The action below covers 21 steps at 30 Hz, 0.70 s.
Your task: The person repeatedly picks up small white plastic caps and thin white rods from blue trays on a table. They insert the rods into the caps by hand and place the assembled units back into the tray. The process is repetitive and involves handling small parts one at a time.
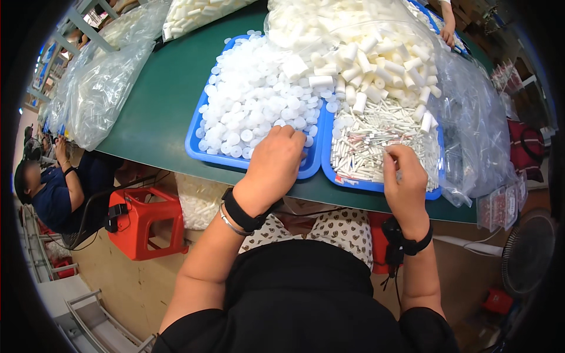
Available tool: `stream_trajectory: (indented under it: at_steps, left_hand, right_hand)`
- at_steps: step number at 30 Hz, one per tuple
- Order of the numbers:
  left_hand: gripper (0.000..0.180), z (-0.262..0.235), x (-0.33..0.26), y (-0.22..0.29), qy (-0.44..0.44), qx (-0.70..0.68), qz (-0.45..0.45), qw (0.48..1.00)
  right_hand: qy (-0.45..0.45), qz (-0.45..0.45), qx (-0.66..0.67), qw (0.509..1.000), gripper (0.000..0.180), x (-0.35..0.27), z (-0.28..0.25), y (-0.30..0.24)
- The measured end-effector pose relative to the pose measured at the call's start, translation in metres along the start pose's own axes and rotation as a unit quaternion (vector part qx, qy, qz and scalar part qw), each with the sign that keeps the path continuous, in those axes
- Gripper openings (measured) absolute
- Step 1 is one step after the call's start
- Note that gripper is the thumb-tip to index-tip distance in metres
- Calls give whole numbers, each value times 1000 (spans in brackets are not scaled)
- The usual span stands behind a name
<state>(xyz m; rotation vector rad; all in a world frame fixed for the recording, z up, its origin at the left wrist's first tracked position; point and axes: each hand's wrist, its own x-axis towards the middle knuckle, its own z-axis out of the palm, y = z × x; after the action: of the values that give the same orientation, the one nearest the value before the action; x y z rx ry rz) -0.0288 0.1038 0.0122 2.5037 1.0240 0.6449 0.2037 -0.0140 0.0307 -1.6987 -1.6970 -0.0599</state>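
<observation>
My left hand (278,157) is over the near right part of a blue tray (194,132) heaped with small translucent white plastic discs (250,109). Its fingers curl down among the discs, and the fingertips are hidden. Above the near edge of a second blue tray (353,186) is my right hand (406,176), thumb and forefinger bent toward each other. Whatever it may hold is too small to make out. Thin white rods (359,154) fill this second tray, some with reddish marks. Thick cream foam-like cylinders (382,70) spill from a clear bag (300,20) onto its far side.
Clear plastic sheeting (474,126) lies right of the trays, beside clear boxes (500,203) at the table's edge. Another bag of cylinders (200,15) sits far left on the green table (156,112). A red stool (144,223), a seated co-worker (56,188) and a fan (529,250) are nearby.
</observation>
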Motion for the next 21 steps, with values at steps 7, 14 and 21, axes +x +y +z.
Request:
stream_trajectory:
  at_steps: [7, 14, 21]
  left_hand:
    - [18, -4, -9, 8, 37, -139, -37, 989]
    - [26, 4, -41, 50, -103, -844, -247, 465]
    - [34, 23, -56, 55, -105, -893, -282, 334]
  right_hand:
    - [11, 246, 500, 830, 13, -10, -10, -18]
    - [-43, 207, 617, 758, 15, -28, -3, -49]
    - [-56, 199, 566, 798, 15, -30, 0, -59]
